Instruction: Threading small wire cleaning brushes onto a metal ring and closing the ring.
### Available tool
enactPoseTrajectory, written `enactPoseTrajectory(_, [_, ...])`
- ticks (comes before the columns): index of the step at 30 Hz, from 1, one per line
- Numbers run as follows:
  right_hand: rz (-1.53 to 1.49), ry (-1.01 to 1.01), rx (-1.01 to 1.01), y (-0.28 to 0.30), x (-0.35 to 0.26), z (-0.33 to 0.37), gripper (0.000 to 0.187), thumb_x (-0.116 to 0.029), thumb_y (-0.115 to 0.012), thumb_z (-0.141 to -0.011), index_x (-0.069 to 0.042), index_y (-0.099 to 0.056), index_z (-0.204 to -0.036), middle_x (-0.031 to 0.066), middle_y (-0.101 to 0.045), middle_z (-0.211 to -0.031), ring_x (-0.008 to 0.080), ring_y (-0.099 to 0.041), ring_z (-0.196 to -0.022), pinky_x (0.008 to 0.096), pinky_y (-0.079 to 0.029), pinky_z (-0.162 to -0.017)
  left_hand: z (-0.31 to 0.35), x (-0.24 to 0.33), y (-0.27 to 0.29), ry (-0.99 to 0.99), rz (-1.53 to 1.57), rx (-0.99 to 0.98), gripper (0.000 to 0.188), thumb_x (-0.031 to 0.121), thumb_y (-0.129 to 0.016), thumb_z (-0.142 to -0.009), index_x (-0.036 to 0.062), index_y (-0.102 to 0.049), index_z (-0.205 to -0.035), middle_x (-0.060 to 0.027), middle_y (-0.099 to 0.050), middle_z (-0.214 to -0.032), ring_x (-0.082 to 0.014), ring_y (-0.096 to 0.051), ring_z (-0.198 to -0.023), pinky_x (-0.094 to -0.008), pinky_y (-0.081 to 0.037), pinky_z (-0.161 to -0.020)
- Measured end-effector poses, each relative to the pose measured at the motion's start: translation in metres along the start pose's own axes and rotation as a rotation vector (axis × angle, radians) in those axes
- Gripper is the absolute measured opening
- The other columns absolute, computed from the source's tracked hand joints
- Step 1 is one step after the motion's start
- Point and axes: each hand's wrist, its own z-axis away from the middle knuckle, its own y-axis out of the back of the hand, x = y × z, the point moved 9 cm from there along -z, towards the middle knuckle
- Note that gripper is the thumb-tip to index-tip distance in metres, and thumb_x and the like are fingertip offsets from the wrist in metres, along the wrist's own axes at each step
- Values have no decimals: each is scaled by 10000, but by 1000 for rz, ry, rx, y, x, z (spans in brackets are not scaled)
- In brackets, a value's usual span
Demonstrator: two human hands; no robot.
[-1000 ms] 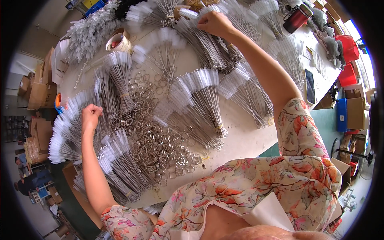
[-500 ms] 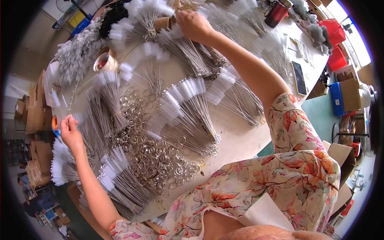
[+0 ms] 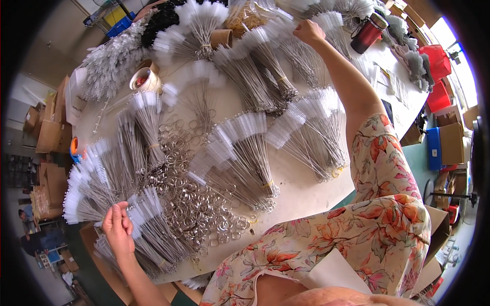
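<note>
My left hand [image 3: 118, 230] has its fingers curled together beside a bundle of thin wire brushes [image 3: 153, 224] with white bristle heads, at the near left. Whether anything small sits in it is hidden. At the far right of the table my right hand [image 3: 310, 31] is closed above a fanned bundle of white brushes [image 3: 301, 58]. What it may hold cannot be made out. Between the hands lie a heap of metal split rings [image 3: 201, 211] and a fanned brush bundle [image 3: 245, 153] bound near its loop ends. Another bundle [image 3: 326, 132] rests to the right.
A pile of yellowish bands [image 3: 247, 19] lies at the back beside a brown tape roll [image 3: 221, 38]. A white cup [image 3: 145, 80], orange-handled scissors [image 3: 74, 148] and a red thermos [image 3: 368, 33] stand or lie around the table. Cardboard boxes [image 3: 53, 127] flank the left.
My right hand has moved right, away from the yellowish pile and tape roll. My left hand has come nearer and to the right, from the scissors to the near-left brushes. The view has shifted slightly.
</note>
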Motion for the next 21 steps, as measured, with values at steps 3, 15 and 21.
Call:
enactPoseTrajectory(3, [79, -36, -18, 16, -2, 3, 313, -377, -620, -689, -155, -676, -903, 86, -648, -968, 275, -615, -919, 401, -479, -781, 15, -2, -7, -15, 86, 3, 278, 229, -507, -914, -34, -596, -907, 19, -449, -677, -22, -361, -518, -159, -273, -412])
enactPoseTrajectory(15, [-1197, 690, -189, 153, -125, 223, 241, -164, -441, -898, 18, -561, -1000, 119, -546, -1024, 187, -566, -926, 376, -464, -865, 94, 75, -212, -463, 109, -450, 216, 45, -500, -883, -11, -541, -1088, -19, -535, -696, -54, -509, -520, -180, -422, -416])
enactPoseTrajectory(21, [-1284, 567, -448, 119, -169, 392, 358, -219, -509, -909, -30, -457, -1209, 46, -512, -1155, 161, -466, -1100, 320, -378, -935, 143, 82, -271, -988, 5, -390, 140, -38, -523, -812, -54, -526, -951, -93, -552, -818, -175, -583, -701, -315, -480, -629])
